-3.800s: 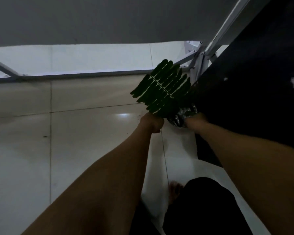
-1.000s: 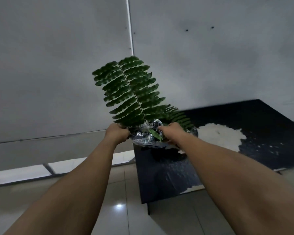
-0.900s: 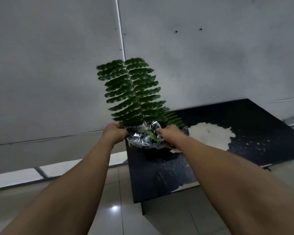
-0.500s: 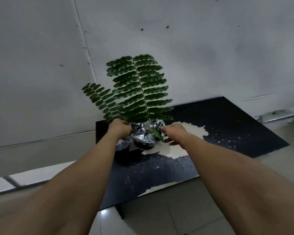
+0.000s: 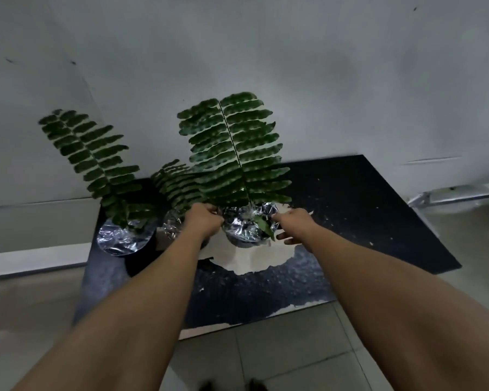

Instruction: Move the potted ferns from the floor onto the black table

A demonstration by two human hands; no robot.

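Note:
A fern in a foil-wrapped pot [image 5: 244,231] stands upright over the worn pale patch of the black table [image 5: 364,221]. My left hand [image 5: 205,221] grips the pot's left rim. On the right rim rests my right hand [image 5: 292,224], thumb and forefinger on the foil while the other fingers spread loose. Two more foil-wrapped potted ferns are on the table's left part: one [image 5: 124,238] at the far left corner and a smaller one [image 5: 172,225] partly hidden behind my left hand.
A grey wall [image 5: 294,66] rises right behind the table. Pale floor tiles [image 5: 280,354] lie in front of it. A metal rail [image 5: 458,194] runs along the floor at the right. My feet show at the bottom edge.
I carried the fern up from the floor and rightward across the table to the pale patch. The two other potted ferns came into view on the left. My right fingers have loosened.

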